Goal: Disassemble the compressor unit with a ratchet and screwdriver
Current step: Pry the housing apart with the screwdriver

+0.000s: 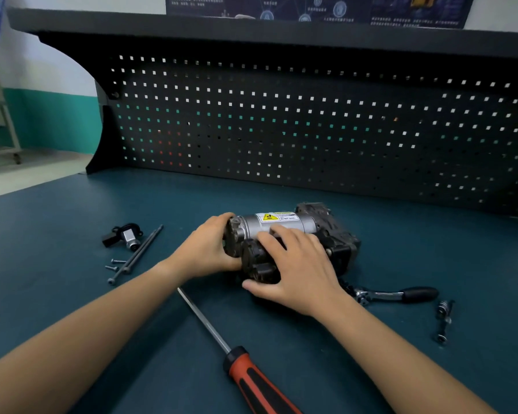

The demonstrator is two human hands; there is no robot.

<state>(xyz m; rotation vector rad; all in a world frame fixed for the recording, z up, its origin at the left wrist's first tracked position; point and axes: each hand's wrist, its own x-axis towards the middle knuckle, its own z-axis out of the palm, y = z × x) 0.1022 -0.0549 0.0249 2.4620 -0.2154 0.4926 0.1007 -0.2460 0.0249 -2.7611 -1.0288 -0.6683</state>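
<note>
Dark teal workbench [72, 234] backed by a black pegboard [311, 130], seen from the head camera. Near the middle of the bench, lying on its side: compressor unit [281, 225], a silver cylinder with a yellow warning label and black housings at its ends. Grips its left end with the left hand [207, 249], fingers curled round the rim. Rests the right hand [302, 273] on the near black housing, fingers spread over the top, thumb along the lower front edge. Left of the unit, apart from it: two long bolts [138, 252], two small screws [115, 262], a black-and-silver fitting [123, 234]. Just beside the right wrist: ratchet [401, 294], black grip pointing right. Farther right, small metal bits [444, 321]. Between the forearms: screwdriver [251, 377], red-and-black handle nearest the camera, tip toward the unit.
</note>
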